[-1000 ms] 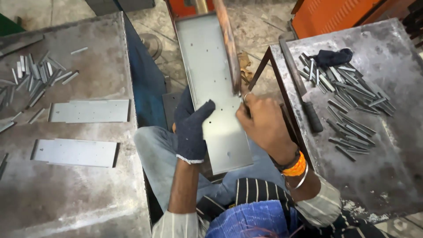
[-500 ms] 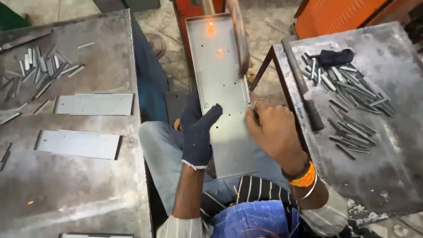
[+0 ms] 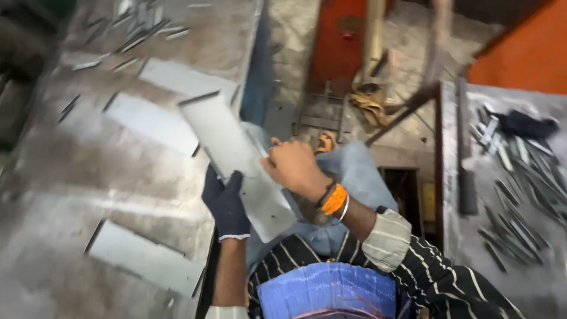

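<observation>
- Plate (image 3: 236,159): long grey metal sheet, held tilted between lap and left desk (image 3: 71,177).
- Left hand (image 3: 227,204), gloved, gripped its lower edge; bare right hand (image 3: 292,168) clasped its right edge.
- Risk: sharp edge could cut the bare hand, or the sheet could slip.

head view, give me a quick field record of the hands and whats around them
left hand: left hand in a dark glove, gripping the lower edge of the metal panel
right hand: right hand bare, on the panel's right edge
panel: long, grey, tilted over the lap
left table: left table with flat plates
right table: right table with small metal strips
sharpness: blurred
</observation>
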